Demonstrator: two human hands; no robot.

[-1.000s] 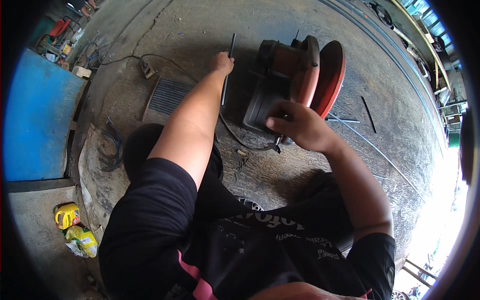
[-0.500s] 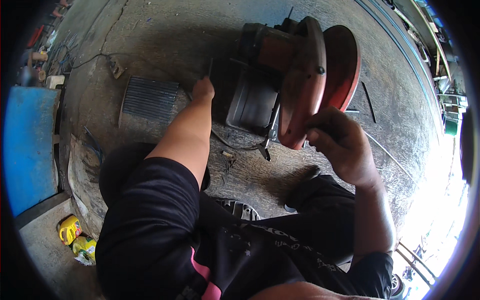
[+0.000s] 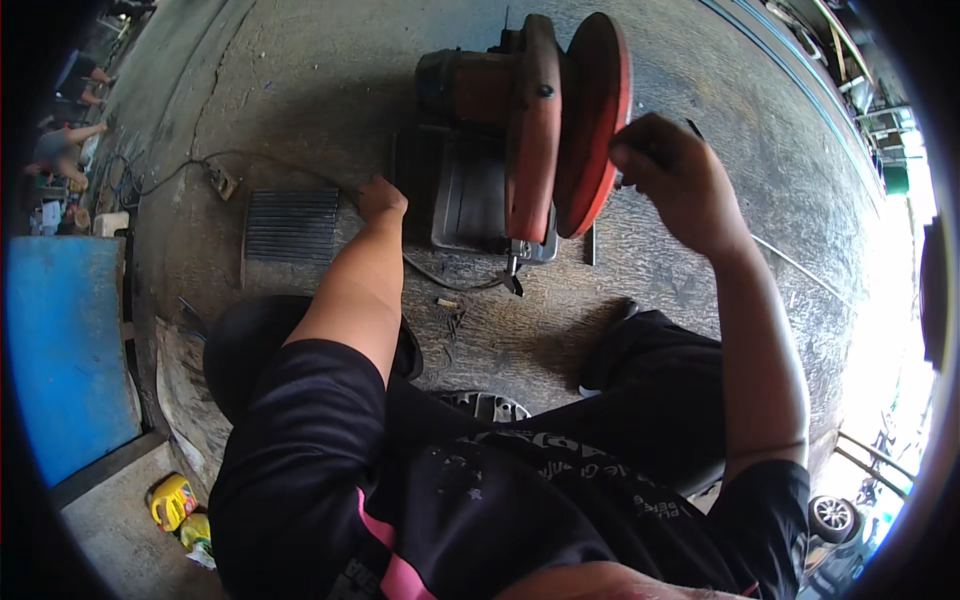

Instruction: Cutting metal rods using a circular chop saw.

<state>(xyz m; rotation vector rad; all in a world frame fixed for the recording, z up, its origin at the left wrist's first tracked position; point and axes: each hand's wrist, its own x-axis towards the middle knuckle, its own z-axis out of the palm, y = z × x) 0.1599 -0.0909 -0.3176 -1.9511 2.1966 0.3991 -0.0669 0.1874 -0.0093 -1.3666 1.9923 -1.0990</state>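
A cut-off saw stands on the floor ahead of me, with a curved red handle-like guard and a big round red disc cover on its right side. My right hand is just right of that cover, fingers curled and closed; what they grip, if anything, is hidden. Left of the saw base, my left hand is closed low over the floor, its content too dark to make out. Beside it lies a neat row of dark metal bars. A short bar end shows below the disc cover.
A power cord curves over the floor near the saw's front. Further left are a small block on the cord and a blue panel. A thin rod lies at right. Other people sit at far left.
My right hand has gone from the low end of the red guard to the right of the disc cover. My left hand has drawn back slightly; the thin bar above it no longer shows clearly.
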